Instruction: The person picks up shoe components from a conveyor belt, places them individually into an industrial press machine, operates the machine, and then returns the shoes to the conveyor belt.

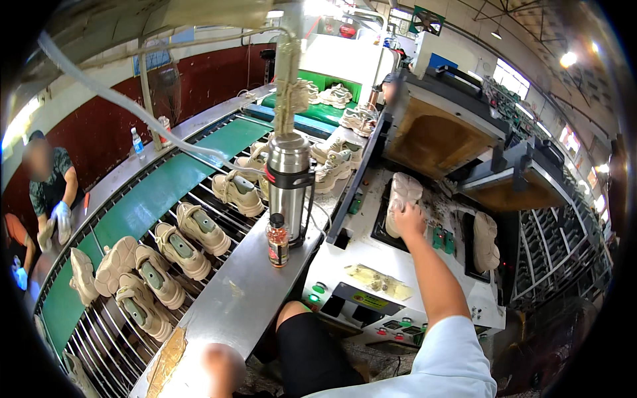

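With my right arm stretched out over the machine, my right hand (410, 220) grips the near part of a beige sneaker (406, 188). That shoe lies sole up on a dark pad of the machine (330, 273). To its right, another beige sneaker (486, 242) rests on a second pad, under a raised press lid (517, 179). My left hand (222, 367) is smeared by motion near the lower end of the metal ledge (255, 292); its fingers cannot be made out, nor whether it holds anything.
A steel thermos (289, 192) and a small bottle with red contents (278, 240) stand on the ledge. Left of it, several beige sneakers (179, 249) lie on the roller conveyor with a green belt (166, 182). Across it a gloved person (53, 192) stands. Another raised lid (441, 126) overhangs my right hand.
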### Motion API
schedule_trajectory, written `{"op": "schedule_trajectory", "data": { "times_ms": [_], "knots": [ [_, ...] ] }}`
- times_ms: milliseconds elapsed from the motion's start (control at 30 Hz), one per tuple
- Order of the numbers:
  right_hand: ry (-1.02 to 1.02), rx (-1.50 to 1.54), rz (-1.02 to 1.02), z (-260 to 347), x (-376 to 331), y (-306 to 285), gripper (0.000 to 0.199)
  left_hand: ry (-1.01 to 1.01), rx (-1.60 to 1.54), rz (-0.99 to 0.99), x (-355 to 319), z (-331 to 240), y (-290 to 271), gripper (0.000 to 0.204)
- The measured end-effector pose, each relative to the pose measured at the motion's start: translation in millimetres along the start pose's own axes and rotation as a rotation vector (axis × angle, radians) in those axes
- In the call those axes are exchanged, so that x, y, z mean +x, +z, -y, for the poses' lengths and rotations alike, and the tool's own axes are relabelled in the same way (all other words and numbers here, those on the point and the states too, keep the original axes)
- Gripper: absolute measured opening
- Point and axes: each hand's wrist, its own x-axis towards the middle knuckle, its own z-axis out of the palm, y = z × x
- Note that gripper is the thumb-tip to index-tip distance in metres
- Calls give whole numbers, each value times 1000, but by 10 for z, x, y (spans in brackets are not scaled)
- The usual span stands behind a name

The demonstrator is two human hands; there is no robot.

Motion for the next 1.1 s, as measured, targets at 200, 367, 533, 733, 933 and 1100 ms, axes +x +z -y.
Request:
{"op": "schedule_trajectory", "data": {
  "times_ms": [200, 367, 533, 733, 933, 1100],
  "knots": [
    [-338, 155, -357, -1587, -1046, -136, 38, -278, -304, 413, -239, -270, 1096, 50],
    [-92, 71, -583, -3004, -1107, -679, 45, -439, -610, 680, -467, -1036, 2284, 72],
    [56, 18, -515, -3610, -641, -1101, 65, -470, -705, 773, -334, -994, 2457, 47],
    [340, -12, 53, -3312, 74, -1326, 90, -455, -179, 503, -225, -676, 1144, 24],
    [571, -108, 63, -2928, 265, -1313, 86, -323, -138, -12, -390, -52, -502, 14],
    [614, -22, -215, -3077, 89, -1146, 80, -312, -271, -319, -731, 60, -1112, 16]
  ]
}}
